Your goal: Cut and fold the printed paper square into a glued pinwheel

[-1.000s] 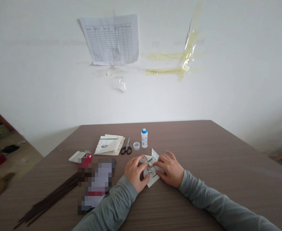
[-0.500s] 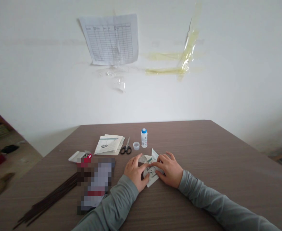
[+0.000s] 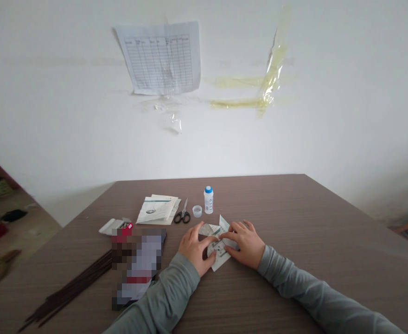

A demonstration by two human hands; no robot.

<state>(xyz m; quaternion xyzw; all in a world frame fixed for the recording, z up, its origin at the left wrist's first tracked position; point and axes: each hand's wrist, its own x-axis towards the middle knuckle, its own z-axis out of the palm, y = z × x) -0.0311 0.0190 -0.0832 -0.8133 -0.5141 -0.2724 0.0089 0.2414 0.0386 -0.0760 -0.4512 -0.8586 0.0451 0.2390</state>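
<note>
Paper (image 3: 219,260) lay on the bench (image 3: 294,213) between both hands: folded, off-white, printed dark, green band, one pointed corner up top, another at the bottom. Fingers covered its sides and part of the middle. Left hand (image 3: 194,250): grip wide, thumb and forefinger well apart, tips at the paper, nothing clasped. Right hand (image 3: 246,246): grip slightly parted, fingertips on the paper; couldn't tell whether it pinched an edge. Beyond the hands: white bottle (image 3: 208,203), blue top, upright; translucent cap (image 3: 197,212) just beside it; scissors (image 3: 182,216), black handles, blades pointing away; stacked leaflets (image 3: 157,209) left of those. Further left, white-and-red box (image 3: 115,227), open; pixelated slab (image 3: 143,260), partly behind the left sleeve (image 3: 169,287); dark sticks (image 3: 75,290). Wall: taped sheet (image 3: 162,60), yellowish tape (image 3: 239,103).
</note>
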